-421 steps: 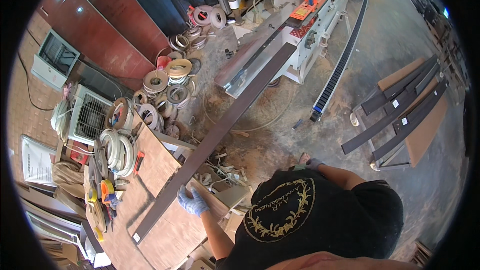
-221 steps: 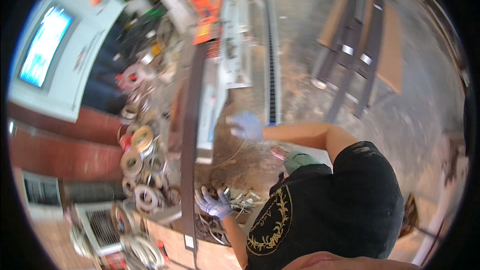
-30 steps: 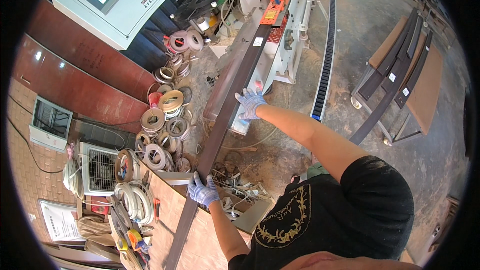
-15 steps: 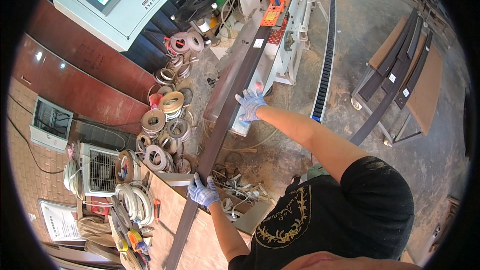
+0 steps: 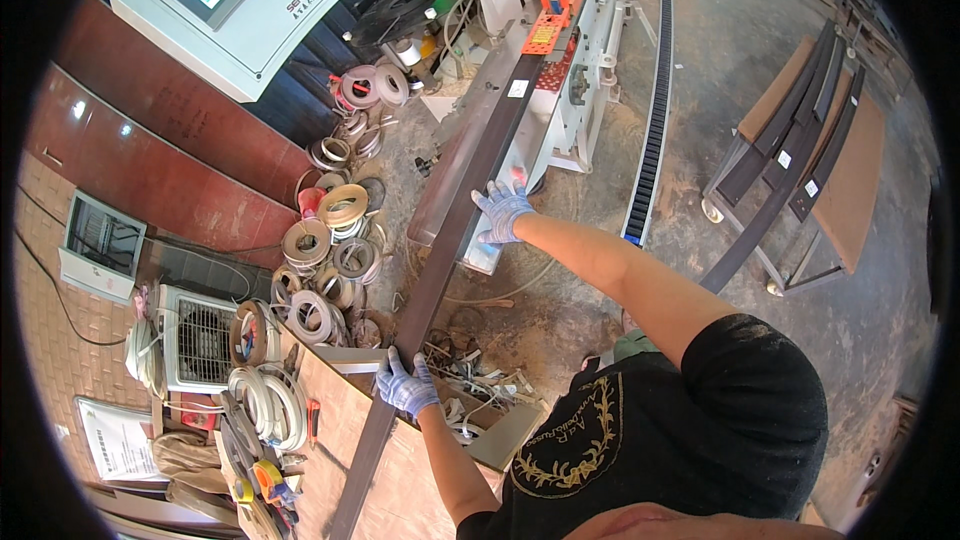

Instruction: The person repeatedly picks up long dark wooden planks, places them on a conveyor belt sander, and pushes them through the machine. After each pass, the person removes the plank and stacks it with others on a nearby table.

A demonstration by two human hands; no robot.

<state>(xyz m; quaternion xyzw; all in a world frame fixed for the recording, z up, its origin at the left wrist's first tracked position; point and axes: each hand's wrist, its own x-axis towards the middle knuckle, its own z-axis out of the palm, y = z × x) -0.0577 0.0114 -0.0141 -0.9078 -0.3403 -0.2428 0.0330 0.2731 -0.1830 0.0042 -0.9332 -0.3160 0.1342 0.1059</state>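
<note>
A long, narrow dark brown board [image 5: 447, 265] runs diagonally from the wooden table up to the machine, its far end at an orange guard [image 5: 545, 33]. A white label [image 5: 518, 89] sticks to it near that end. My left hand [image 5: 408, 387], in a pale glove with bluish patches, lies across the board by the table's edge, fingers and thumb at its two sides. Farther along, my right hand [image 5: 503, 212], gloved alike, rests with spread fingers against the board's right edge.
A white control panel [image 5: 240, 25] with a lit screen stands at upper left. Several rolls of edge banding [image 5: 353, 258] lie along the floor left of the board. A roller track [image 5: 650, 140] and a wheeled rack [image 5: 845, 200] bearing dark boards stand to the right. Offcuts [image 5: 480, 380] lie beneath.
The board has slid very slightly up toward the machine, its label shifting a little. Both hands stay in nearly the same places.
</note>
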